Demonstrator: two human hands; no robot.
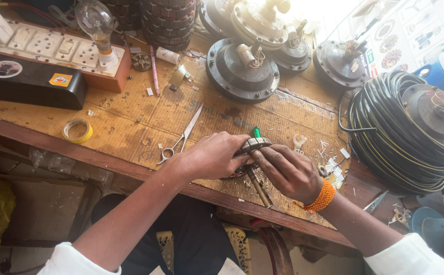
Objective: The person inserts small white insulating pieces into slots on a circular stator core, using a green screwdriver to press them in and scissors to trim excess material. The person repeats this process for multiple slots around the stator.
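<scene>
Both forearms come up from white sleeves at the bottom and meet over the near part of the bench (130, 117). Curled around a small round motor core (255, 146), the left hand (213, 156) grips it from the side, fingers folded tight on its rim. From the other side the right hand (289, 172) closes on the same core, fingertips pressed to its edge, an orange beaded band (323, 196) on that wrist. The core is a ribbed, dark grey metal disc held just above the bench's front part; a steel shaft (260, 188) sticks out below it toward the person, and a green stub (256, 132) shows just behind it.

Just left of the hands lie open scissors (181, 137), and farther left a roll of yellow tape (77, 130). White scraps (334, 165) lie scattered near the right wrist. A brown cardboard sheet with faint printing covers the bench top.

At the back left stands a black box (28, 81) carrying a round sticker and a small orange square label, beside a wooden switchboard (54, 48) with white sockets and a clear bulb (95, 23). Dark round fan motor housings (242, 69) sit at the back centre. To the right rests a thick coil of black cable (385, 137), and beyond it, at the top right, a white printed sheet with pictures of round parts (400, 35).
</scene>
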